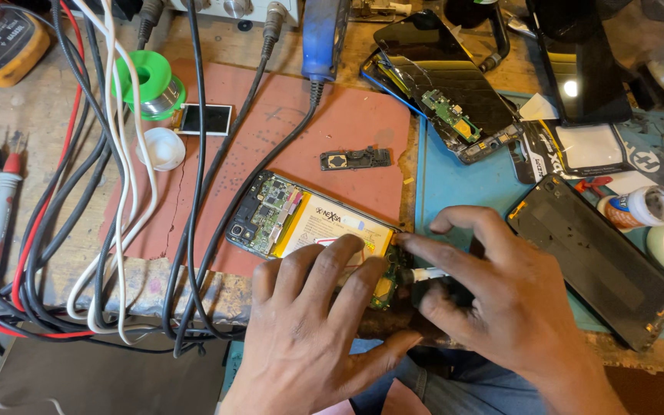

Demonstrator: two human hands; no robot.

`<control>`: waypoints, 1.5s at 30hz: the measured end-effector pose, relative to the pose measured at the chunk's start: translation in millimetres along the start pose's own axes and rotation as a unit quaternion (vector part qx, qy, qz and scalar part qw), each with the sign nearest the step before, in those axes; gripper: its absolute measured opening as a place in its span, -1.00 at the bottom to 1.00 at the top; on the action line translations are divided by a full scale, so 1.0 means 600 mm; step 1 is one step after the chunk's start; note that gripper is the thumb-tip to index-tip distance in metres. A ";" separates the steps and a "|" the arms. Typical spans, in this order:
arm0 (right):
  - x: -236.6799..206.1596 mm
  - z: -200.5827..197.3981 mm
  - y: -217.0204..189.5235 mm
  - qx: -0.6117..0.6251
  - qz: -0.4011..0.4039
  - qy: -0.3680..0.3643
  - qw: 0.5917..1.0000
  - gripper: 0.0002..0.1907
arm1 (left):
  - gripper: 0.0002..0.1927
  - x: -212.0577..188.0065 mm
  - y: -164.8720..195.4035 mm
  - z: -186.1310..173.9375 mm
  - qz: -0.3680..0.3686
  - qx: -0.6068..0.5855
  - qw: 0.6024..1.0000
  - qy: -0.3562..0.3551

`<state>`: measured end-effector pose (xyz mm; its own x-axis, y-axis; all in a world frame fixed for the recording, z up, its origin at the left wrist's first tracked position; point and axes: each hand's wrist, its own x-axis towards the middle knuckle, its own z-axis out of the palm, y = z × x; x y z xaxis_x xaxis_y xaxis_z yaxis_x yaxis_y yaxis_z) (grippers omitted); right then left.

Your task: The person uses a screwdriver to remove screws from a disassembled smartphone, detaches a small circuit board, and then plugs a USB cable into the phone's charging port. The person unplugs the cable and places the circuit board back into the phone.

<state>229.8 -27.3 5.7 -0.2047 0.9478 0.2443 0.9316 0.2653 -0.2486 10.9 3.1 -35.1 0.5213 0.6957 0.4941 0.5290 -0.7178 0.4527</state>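
Hands: L flat on opened phone, R grips tool.

A worn wooden workbench is covered at centre by a reddish mat and at three o'clock by a blue mat. Cables are draped at nine o'clock, and a yellow multimeter is seen at ten.

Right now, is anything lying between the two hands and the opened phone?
Nothing visible. The left hand rests its fingers directly on the opened phone, and the right hand touches its lower end while holding a small tool.
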 end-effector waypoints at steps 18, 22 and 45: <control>-0.038 0.000 0.009 0.167 0.132 0.169 0.962 -0.78 | -0.10 0.054 -0.004 -0.016 0.098 0.094 0.989 -0.062; -0.040 0.001 0.012 0.172 0.123 0.162 0.964 -0.77 | -0.15 0.064 -0.003 -0.019 0.081 0.074 0.990 -0.090; 0.012 -0.010 -0.010 -0.064 -0.098 0.024 0.993 -0.47 | -0.32 -0.005 -0.020 0.003 0.054 0.019 0.998 0.041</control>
<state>224.3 -23.2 14.6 -0.3737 0.8704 0.3204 0.9066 0.4158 -0.0720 3.9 9.8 -43.3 0.5199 0.6094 0.5986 0.4991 -0.7854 0.3661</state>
